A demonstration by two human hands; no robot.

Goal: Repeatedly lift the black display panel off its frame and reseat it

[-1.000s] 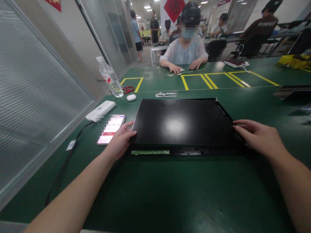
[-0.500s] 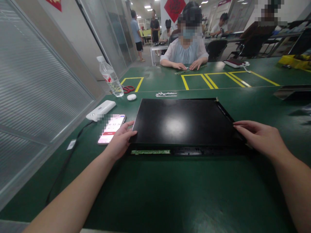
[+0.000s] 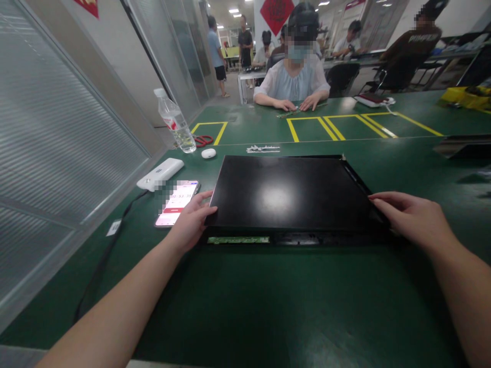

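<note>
A black display panel (image 3: 291, 191) lies over a shallow black frame (image 3: 330, 238) on the green table. The panel's near edge sits above the frame's front strip, where a narrow green circuit board (image 3: 238, 240) shows. My left hand (image 3: 194, 217) is closed on the panel's left edge near the front corner, thumb on top. At the right edge, my right hand (image 3: 408, 212) pinches the panel between thumb and fingers. The undersides of both grips are hidden. Along the right side, part of the frame's wall sticks out beyond the panel.
Left of the panel lie a lit phone (image 3: 178, 203), a white power bank (image 3: 161, 174) with a black cable, and a white earbud case (image 3: 208, 153). A water bottle (image 3: 175, 121) and red-handled scissors (image 3: 203, 140) stand behind. White strips (image 3: 263, 149) lie beyond the panel. A co-worker (image 3: 297, 82) sits opposite.
Both hands keep their hold on the panel, which stays almost in place. The whole view has shifted very slightly. The co-worker's hands rest as before.
</note>
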